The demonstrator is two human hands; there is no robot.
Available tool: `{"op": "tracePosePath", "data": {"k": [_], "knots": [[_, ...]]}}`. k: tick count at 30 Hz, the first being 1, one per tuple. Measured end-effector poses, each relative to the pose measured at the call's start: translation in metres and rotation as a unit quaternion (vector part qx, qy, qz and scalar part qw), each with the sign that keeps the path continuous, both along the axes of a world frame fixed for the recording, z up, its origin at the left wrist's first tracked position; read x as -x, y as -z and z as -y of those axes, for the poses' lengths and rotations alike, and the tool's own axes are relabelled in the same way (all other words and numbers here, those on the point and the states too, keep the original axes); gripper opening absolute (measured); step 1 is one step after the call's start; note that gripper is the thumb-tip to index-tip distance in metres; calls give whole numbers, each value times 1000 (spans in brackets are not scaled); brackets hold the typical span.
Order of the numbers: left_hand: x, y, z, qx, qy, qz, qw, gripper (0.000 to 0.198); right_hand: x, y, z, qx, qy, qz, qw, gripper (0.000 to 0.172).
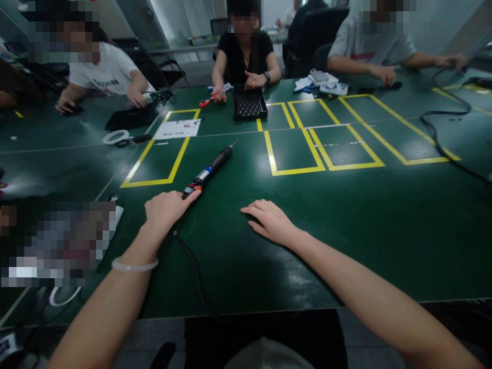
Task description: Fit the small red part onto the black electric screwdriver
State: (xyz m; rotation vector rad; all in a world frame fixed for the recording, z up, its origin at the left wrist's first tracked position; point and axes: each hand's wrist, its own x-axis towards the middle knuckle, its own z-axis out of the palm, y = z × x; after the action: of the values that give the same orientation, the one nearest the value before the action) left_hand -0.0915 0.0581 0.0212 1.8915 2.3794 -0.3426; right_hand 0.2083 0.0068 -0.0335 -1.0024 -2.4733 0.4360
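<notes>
Screwdriver (210,170) beyond left grip (165,209), rear end against thumb, finger closure unclear, right grip (272,221) slack and empty.

One electric screwdriver (209,169), one pale bangle (134,267), one gridded tray (250,117) and one red-handled tool (206,102) are visible.

I sit at a dark-green tabletop (384,215) crossed by thin pale seams, with grey floor (357,338) showing below its near edge. Beyond the far edge I see a high-backed black office chair (317,38) right of centre, another black chair (144,57) toward the far left corner, and a pale desk (180,47). Farther back stand pale upright panels (188,18); cool, dim light leaves a soft sheen near my edge.
</notes>
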Motion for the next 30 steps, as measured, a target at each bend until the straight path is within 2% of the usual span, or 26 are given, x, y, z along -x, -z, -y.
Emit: {"op": "tracePosePath", "data": {"k": [8, 13, 16, 20, 22, 25, 27, 30], "knots": [[58, -1, -25, 4, -96, -7, 995, 118, 0, 3, -2, -11, -4, 1, 1000, 27], [72, 5, -24, -37, -132, -26, 990, 116, 1, 5, -3, -13, -3, -1, 1000, 22], [69, 9, -17, -121, -101, -28, 987, 103, 1, 4, -3, -14, -3, -2, 1000, 21], [61, 12, -11, -244, 29, -44, 968, 82, 0, 3, -2, -14, -3, 0, 1000, 20], [57, 13, -11, -255, 70, -55, 963, 71, 0, 3, -2, -12, -3, -1, 1000, 21], [53, 15, -15, -251, 97, -76, 960, 56, 0, 2, -2, -10, -4, -1, 1000, 20], [52, 16, -17, -246, 96, -86, 961, 50, 1, 1, -2, -8, -4, 1, 1000, 20], [53, 14, -19, -235, 62, -71, 967, 47, 1, 1, -2, -7, -4, 4, 1000, 19]]}}
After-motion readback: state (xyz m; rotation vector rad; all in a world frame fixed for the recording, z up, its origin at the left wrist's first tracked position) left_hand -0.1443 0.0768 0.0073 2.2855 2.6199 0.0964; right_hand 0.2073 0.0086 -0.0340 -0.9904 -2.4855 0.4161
